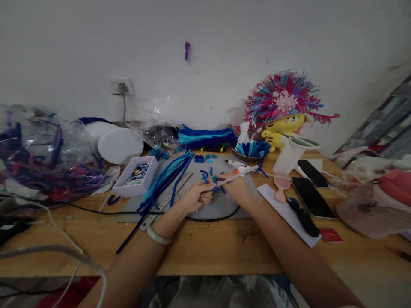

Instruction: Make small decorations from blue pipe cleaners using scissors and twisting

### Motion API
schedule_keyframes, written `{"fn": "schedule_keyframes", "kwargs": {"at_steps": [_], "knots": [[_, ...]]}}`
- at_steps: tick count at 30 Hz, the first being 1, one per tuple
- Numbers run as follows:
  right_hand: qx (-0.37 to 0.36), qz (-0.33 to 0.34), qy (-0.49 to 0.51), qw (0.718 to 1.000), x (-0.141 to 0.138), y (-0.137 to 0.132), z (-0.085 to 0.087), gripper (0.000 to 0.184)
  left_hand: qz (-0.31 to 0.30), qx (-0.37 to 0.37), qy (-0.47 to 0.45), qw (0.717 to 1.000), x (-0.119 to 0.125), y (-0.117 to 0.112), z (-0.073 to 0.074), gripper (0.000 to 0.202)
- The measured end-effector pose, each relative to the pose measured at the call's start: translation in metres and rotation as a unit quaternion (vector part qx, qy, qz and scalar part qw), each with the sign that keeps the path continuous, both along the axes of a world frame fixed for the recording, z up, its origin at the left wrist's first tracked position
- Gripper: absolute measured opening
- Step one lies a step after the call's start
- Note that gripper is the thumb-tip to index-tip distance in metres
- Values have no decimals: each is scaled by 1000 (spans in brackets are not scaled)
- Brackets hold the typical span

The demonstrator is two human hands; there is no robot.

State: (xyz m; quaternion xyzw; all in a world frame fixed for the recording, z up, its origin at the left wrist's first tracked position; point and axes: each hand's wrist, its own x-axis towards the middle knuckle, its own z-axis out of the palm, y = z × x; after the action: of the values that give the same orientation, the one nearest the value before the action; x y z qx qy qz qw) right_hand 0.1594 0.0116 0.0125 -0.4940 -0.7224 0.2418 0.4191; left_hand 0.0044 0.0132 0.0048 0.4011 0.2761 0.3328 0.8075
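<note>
My left hand (198, 196) is closed in a pinch on a small blue pipe-cleaner piece (207, 176) over the grey mat (221, 205). My right hand (236, 186) is closed around a white stick-like tool (241, 173), whose near end meets the blue piece between both hands. A bundle of long blue pipe cleaners (165, 179) lies just left of my left hand, beside a metal ruler (167, 201). A pale bangle (157, 236) sits on my left wrist.
A white box of beads (136, 176) stands at left, with plastic bags (41, 149) beyond. At right lie a pink comb (281, 187), black scissors (303, 218), two phones (311, 196), a white cup (290, 155) and a yellow toy with a feathered headdress (284, 107). A cable (96, 211) crosses the table.
</note>
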Motion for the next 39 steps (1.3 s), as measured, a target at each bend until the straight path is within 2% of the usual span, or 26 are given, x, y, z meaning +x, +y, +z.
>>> {"fn": "schedule_keyframes", "kwargs": {"at_steps": [5,8,10,12,15,17,19,22,27,30,33,36,39], "knots": [[-114,42,143,982,-5,-3,2,21,4,7,30,1000,5,0,-4,22],[-155,26,233,960,-7,-5,1,22,33,14,37,999,8,-1,-4,24],[-174,17,317,932,-9,-6,0,25,74,40,40,996,9,-2,-4,26],[-210,30,399,892,-11,-8,0,29,118,93,63,987,9,-1,-4,25],[-277,16,457,845,-15,-10,1,26,175,214,131,952,7,2,-4,16],[-321,-8,453,832,-17,-11,1,17,200,298,192,913,4,4,-4,8],[-385,8,440,811,-18,-12,1,6,218,355,254,873,2,4,-5,6],[-452,44,431,780,-18,-12,2,23,221,388,309,840,0,2,-5,9],[-465,73,400,786,-11,-11,3,12,178,400,307,845,0,2,-6,7],[-432,111,365,817,-5,-8,2,11,156,373,256,878,1,5,-6,9],[-401,139,339,840,0,-6,0,11,149,312,185,920,3,6,-6,6],[-388,143,314,855,2,-4,-1,11,162,236,148,947,4,5,-5,13],[-331,123,230,907,1,-3,1,11,159,172,116,965,5,3,-2,20]]}}
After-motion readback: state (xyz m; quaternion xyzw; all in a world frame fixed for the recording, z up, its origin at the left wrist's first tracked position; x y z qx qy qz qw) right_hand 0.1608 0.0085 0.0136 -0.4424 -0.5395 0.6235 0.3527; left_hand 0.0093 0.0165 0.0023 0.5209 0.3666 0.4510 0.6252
